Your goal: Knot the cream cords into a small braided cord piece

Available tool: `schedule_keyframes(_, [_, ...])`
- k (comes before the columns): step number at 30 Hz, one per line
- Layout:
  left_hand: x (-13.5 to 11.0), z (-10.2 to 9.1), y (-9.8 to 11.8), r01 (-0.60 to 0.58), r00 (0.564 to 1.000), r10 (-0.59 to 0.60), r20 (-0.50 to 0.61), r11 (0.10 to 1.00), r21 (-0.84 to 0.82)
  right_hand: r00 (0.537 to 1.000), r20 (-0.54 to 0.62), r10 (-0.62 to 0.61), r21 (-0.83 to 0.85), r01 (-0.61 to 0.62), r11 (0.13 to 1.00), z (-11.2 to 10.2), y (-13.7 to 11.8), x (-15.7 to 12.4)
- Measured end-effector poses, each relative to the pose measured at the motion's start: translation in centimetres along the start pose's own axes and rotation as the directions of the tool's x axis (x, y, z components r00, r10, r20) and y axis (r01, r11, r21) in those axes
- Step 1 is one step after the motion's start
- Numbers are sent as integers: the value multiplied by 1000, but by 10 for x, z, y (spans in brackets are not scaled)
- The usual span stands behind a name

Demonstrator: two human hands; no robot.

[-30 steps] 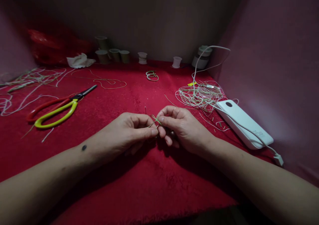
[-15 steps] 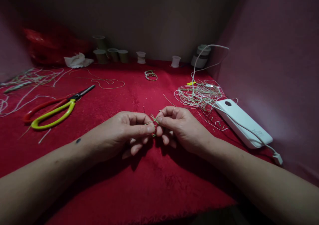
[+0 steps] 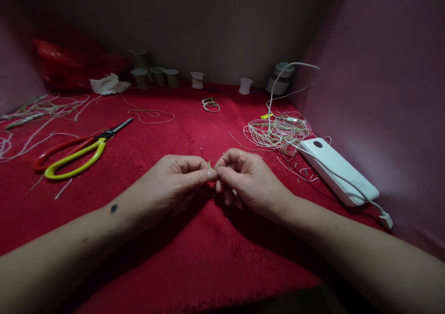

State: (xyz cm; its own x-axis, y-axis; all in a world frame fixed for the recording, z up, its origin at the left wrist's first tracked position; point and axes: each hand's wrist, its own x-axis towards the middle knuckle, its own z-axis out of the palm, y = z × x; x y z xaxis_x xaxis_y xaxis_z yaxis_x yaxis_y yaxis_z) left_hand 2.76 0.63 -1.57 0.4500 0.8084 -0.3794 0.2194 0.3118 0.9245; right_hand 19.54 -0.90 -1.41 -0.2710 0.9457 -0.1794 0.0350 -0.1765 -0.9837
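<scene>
My left hand [image 3: 184, 177] and my right hand [image 3: 239, 175] meet over the middle of the red cloth, thumbs against forefingers. Between their fingertips is a thin green cord [image 3: 210, 165], pinched from both sides; most of it is hidden by the fingers. A pin [image 3: 201, 152] stands up just beyond my left forefinger. Farther back on the cloth lie finished-looking cord loops [image 3: 210, 105], pale and green. Off to the left are scissors [image 3: 74, 158] with one red and one yellow handle, blades pointing away.
Right of my hands lie a tangle of cords [image 3: 274, 131], small cut bits and a white power bank [image 3: 339, 171] with a cable. Several thread spools [image 3: 140, 78] and a jar [image 3: 279, 78] line the back. Loose cords [image 3: 45, 112], a tissue [image 3: 109, 84] and a red bag [image 3: 73, 63] are left.
My fingertips have closed together on the cord, and my left hand's lower fingers have curled under out of sight. The green knotted part that showed between the hands is now mostly covered.
</scene>
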Motion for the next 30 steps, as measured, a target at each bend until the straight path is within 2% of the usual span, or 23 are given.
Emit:
schedule_keyframes(5, [-2, 3, 5, 11, 1000, -11, -28, 1000, 12, 997, 47, 67, 92, -71, 993, -2, -3, -1])
schedule_keyframes(10, [-2, 4, 5, -80, 995, 80, -53, 997, -7, 992, 88, 91, 144, -103, 984, -3, -2, -2])
schedule_keyframes(13, [-3, 6, 5, -96, 991, 100, -85, 994, 44, 995, 68, 78, 127, -86, 988, -2, -1, -2])
schedule_keyframes(19, [-5, 13, 9, -100, 988, 116, -101, 984, 149, 999, -30, -20, -74, 18, 997, -1, 4, -3])
schedule_keyframes(23, [-6, 10, 6, -92, 988, 116, -106, 975, 202, 982, -94, -165, -275, 133, 952, -2, 5, -5])
schedule_keyframes(25, [-6, 7, 6, -84, 989, 110, -99, 968, 238, 976, -102, -191, -289, 155, 945, -3, 4, -6])
schedule_keyframes(30, [-7, 2, 15, -71, 991, 103, -89, 948, 310, 998, -44, -41, -114, 36, 993, -9, -2, -3])
